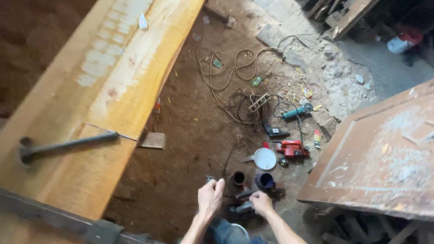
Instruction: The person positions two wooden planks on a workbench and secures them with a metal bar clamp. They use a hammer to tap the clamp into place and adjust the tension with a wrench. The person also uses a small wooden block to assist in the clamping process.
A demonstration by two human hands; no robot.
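Over the dirt floor [177, 140] of a workshop, looking straight down. Far left: long pale wooden plank [121, 67] running diagonally, iron clamp bar [56, 220] across its near end, dark hammer [61, 146] lying flat on top, head toward the plank's left edge.

Centre bottom: left hand [211, 196] raised above the floor, fingers curled shut on a small pale object [210, 178], too small to identify. Likely light and rigid, pinched at its end; easy to drop at that size. Right hand [261, 202] just beside, lower, fingers closed downward; whether gripping anything, cannot tell. Dark cluttered tool [243, 207] between and beneath both hands, blurred. Blue trousers below the forearms.

Just beyond the hands, on the floor: two small cups, one dark [238, 178], one blue [265, 180], upright, near each other. White round lid [265, 159] behind them, red power tool [291, 148] to its right. Further back: power strip [258, 102] amid tangled cables [229, 72], teal-handled grinder [298, 111].

Right: large reddish wooden panel [397, 155], dusty with white streaks, tilted over scrap timber. Far right corner: stacked boards [351, 0] in shadow.
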